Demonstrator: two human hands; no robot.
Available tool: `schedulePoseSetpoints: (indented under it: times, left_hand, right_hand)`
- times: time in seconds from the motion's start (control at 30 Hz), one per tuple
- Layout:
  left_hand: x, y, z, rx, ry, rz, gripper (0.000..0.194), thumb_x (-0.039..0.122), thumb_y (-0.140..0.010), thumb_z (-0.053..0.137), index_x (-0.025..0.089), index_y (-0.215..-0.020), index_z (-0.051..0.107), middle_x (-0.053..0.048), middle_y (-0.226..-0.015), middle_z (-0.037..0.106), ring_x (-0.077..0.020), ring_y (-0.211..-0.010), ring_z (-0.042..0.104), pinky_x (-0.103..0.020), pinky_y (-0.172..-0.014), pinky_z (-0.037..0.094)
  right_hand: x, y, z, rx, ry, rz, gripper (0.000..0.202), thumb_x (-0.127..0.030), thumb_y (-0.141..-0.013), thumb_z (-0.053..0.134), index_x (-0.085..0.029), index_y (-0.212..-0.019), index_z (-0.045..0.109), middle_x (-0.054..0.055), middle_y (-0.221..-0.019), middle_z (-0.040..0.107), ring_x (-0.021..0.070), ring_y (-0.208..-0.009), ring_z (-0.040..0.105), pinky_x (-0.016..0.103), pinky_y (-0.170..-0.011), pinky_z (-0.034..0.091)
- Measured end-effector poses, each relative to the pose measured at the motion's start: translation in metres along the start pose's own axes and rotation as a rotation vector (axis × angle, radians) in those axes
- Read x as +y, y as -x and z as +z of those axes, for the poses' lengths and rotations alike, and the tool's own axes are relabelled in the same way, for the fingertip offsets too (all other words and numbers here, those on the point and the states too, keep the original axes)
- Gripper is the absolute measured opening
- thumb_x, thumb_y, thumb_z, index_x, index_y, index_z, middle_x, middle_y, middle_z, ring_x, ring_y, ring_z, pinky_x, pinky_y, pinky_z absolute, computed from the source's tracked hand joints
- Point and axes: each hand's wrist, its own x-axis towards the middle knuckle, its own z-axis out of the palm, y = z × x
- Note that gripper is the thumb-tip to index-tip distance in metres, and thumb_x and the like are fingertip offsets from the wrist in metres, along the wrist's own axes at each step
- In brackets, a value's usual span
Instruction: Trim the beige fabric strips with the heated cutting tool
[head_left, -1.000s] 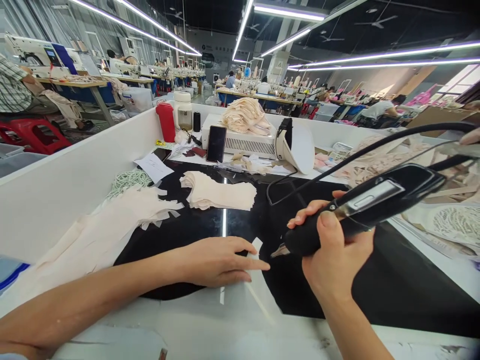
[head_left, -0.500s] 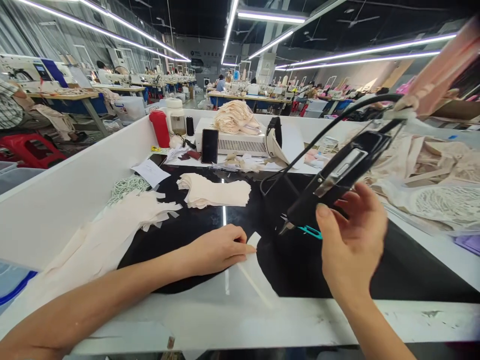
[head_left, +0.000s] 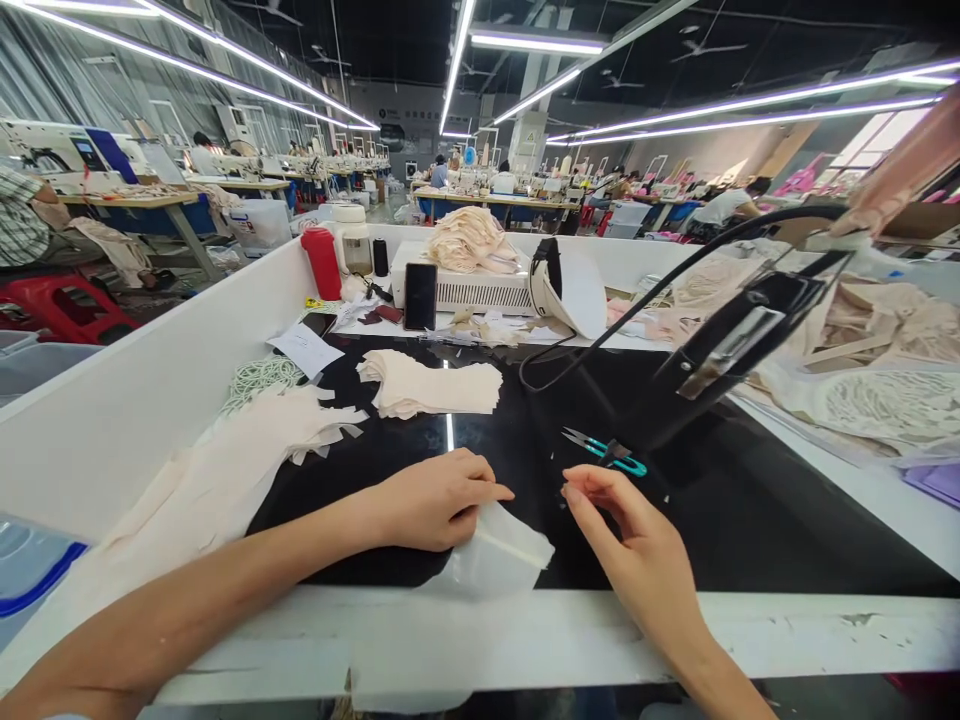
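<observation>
My left hand [head_left: 442, 497] rests on the dark work surface, its thumb and fingers closed on a thin white fabric piece [head_left: 514, 545] that has a paler strip along it. Part of that piece lies under the hand. To its right, my right hand [head_left: 637, 535] hovers with loosely curved fingers, thumb and index tips close but apart, nothing visible between them. Beyond it lie thread snips [head_left: 606, 452] with turquoise handles. A black glue gun [head_left: 720, 345] hangs at the right on a pink cloth strip, blurred, apart from my hand.
Cream fabric pieces are stacked [head_left: 435, 385] in the middle, with more [head_left: 225, 480] at the left beside green cord [head_left: 262, 380]. A phone [head_left: 420, 296], red flask [head_left: 321, 263] and white box [head_left: 472, 290] stand at the back. Fabric bundles [head_left: 877, 320] lie right.
My right hand has left the glue gun and come down and left toward the fabric piece. The gun has swung up and right, uncovering the snips. The fabric piece has turned under my left hand.
</observation>
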Motion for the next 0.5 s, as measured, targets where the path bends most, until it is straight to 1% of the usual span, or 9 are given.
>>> schedulePoseSetpoints:
  times: [0.07,0.1,0.2,0.27,0.33,0.4,0.43,0.5]
  left_hand:
    - [0.000,0.001,-0.001,0.011,-0.012,-0.016,0.047,0.006,-0.090,0.056,0.015,-0.131,0.077,-0.011,-0.111,0.071,-0.0249,-0.107,0.065,-0.034,-0.098,0.055]
    - [-0.001,0.002,-0.002,0.019,-0.008,-0.022,0.044,0.005,-0.089,0.057,0.015,-0.126,0.078,-0.011,-0.108,0.070,-0.0246,-0.105,0.065,-0.033,-0.096,0.055]
    - [-0.002,0.003,-0.004,0.046,0.044,-0.029,0.036,0.003,-0.087,0.059,0.015,-0.113,0.080,-0.009,-0.106,0.069,-0.0230,-0.103,0.064,-0.031,-0.095,0.053]
    - [-0.003,0.003,-0.007,0.066,0.095,-0.034,0.030,0.004,-0.089,0.061,0.016,-0.108,0.080,-0.008,-0.106,0.069,-0.0220,-0.103,0.064,-0.030,-0.095,0.052]
    - [-0.003,0.003,-0.010,0.080,0.143,-0.048,0.026,0.005,-0.090,0.063,0.017,-0.107,0.080,-0.007,-0.106,0.070,-0.0210,-0.102,0.064,-0.029,-0.094,0.051]
    - [-0.002,0.003,-0.013,0.082,0.187,-0.069,0.025,0.005,-0.090,0.065,0.018,-0.106,0.079,-0.006,-0.105,0.070,-0.0201,-0.101,0.064,-0.029,-0.093,0.049]
    - [-0.002,0.004,-0.015,0.080,0.207,-0.079,0.024,0.005,-0.090,0.066,0.019,-0.105,0.080,-0.005,-0.104,0.070,-0.0197,-0.100,0.064,-0.028,-0.093,0.049]
    - [-0.002,0.004,-0.020,0.076,0.244,-0.101,0.021,0.006,-0.091,0.069,0.019,-0.103,0.080,-0.004,-0.102,0.070,-0.0190,-0.100,0.064,-0.028,-0.092,0.048]
  right_hand:
    - [-0.002,-0.002,0.003,-0.072,-0.010,0.046,0.033,-0.056,-0.094,0.065,-0.027,-0.105,0.078,0.005,-0.099,0.080,0.0220,-0.089,0.075,0.028,-0.066,0.056]
    - [-0.002,-0.003,0.004,-0.107,-0.016,0.057,0.035,-0.057,-0.094,0.063,-0.027,-0.106,0.078,0.006,-0.101,0.080,0.0226,-0.091,0.076,0.029,-0.069,0.057]
    - [-0.003,-0.004,0.007,-0.189,-0.042,0.077,0.042,-0.060,-0.095,0.061,-0.028,-0.115,0.079,0.007,-0.108,0.082,0.0248,-0.101,0.077,0.034,-0.086,0.060]
    - [-0.004,-0.004,0.007,-0.246,-0.050,0.095,0.046,-0.061,-0.094,0.061,-0.029,-0.122,0.079,0.008,-0.115,0.082,0.0259,-0.107,0.077,0.036,-0.093,0.059]
    - [-0.005,-0.004,0.008,-0.328,-0.047,0.115,0.049,-0.062,-0.094,0.062,-0.031,-0.128,0.078,0.007,-0.119,0.082,0.0260,-0.110,0.075,0.035,-0.090,0.058]
    - [-0.007,-0.003,0.007,-0.400,-0.032,0.132,0.049,-0.063,-0.093,0.063,-0.032,-0.128,0.079,0.006,-0.114,0.081,0.0253,-0.105,0.074,0.033,-0.082,0.057]
    - [-0.008,-0.003,0.007,-0.420,-0.026,0.135,0.048,-0.062,-0.092,0.064,-0.032,-0.125,0.080,0.006,-0.108,0.081,0.0248,-0.101,0.073,0.033,-0.080,0.056]
    - [-0.009,-0.004,0.006,-0.442,-0.027,0.135,0.042,-0.062,-0.089,0.067,-0.030,-0.110,0.084,0.005,-0.095,0.078,0.0232,-0.090,0.070,0.032,-0.077,0.053]
